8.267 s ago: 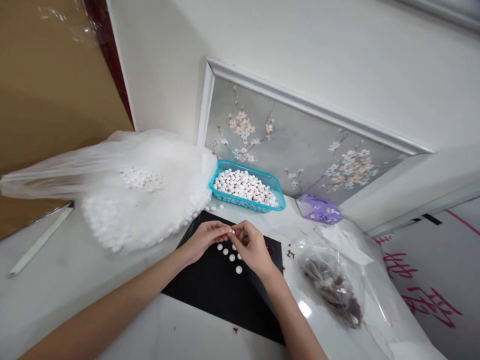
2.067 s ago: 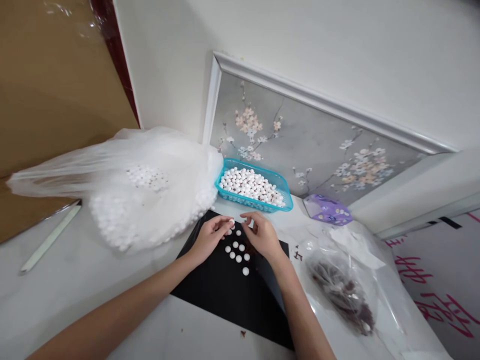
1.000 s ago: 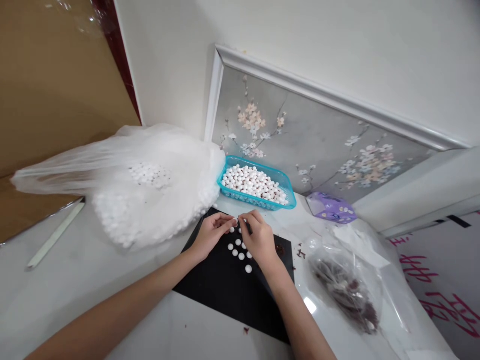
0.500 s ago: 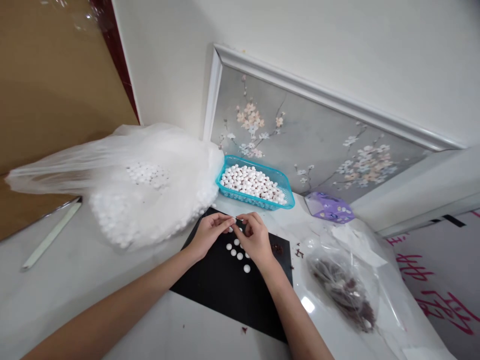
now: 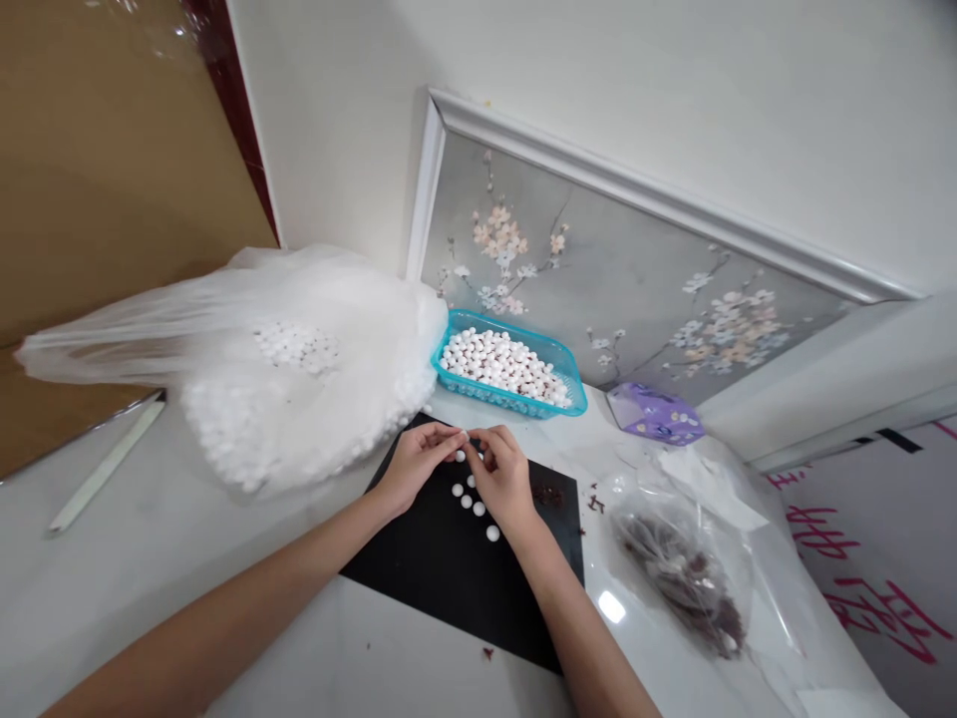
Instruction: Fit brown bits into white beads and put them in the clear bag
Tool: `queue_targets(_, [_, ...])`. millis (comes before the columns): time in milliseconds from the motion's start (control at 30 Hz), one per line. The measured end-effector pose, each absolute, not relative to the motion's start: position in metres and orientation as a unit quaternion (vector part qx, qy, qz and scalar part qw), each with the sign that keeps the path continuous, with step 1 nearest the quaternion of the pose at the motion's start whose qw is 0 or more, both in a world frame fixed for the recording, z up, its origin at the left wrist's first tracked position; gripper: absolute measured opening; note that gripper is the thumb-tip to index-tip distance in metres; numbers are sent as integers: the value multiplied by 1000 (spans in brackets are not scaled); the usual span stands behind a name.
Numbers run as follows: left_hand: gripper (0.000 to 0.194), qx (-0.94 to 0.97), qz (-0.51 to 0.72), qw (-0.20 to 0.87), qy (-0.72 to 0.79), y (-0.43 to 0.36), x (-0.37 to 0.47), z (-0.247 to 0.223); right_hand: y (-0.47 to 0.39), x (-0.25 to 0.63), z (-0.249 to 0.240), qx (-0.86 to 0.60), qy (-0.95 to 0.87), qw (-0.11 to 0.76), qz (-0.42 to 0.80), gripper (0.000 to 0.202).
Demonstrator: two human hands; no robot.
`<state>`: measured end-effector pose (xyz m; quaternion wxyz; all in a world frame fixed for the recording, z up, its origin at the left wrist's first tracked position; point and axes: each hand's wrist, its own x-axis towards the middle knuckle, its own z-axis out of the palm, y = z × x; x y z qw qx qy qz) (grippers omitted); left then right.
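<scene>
Above the black mat (image 5: 449, 583), my left hand (image 5: 413, 467) pinches a small white ball (image 5: 465, 436) between thumb and fingers. My right hand (image 5: 502, 481) meets it there, its thumb and forefinger pressed together at the ball; what they grip is too small to make out. Several loose white balls (image 5: 478, 509) lie on the mat just below the hands, some partly covered by my right hand. Small dark brown bits (image 5: 548, 495) form a little pile on the mat, right of my right hand.
Behind the mat stands a blue basket (image 5: 510, 402) of white balls with brown bits. A large translucent bag (image 5: 321, 399) of white balls fills the left. To the right are a clear bag (image 5: 680, 578) of brown bits and a purple packet (image 5: 658, 414). A pale strip (image 5: 109, 467) lies far left.
My right hand has shifted slightly left and turned a little, still fingertip to fingertip with my left hand at the ball. The balls on the mat look unmoved.
</scene>
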<state>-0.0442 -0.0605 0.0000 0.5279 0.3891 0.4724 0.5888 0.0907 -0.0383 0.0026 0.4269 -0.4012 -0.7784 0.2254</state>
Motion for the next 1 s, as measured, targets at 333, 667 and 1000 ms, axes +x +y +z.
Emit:
queue_targets(333, [27,287,692,417,514,-61,-44,-7,-11,75,17,-385,-828,336,232,25])
queue_targets(667, [13,412,658,385,499,-72,-44,1,23,27,13,-439,-845,244,185,6])
queue_targets(1000, [15,767,322,190,522,-83,-31,0,2,148,38,-484,-747,347,295,32])
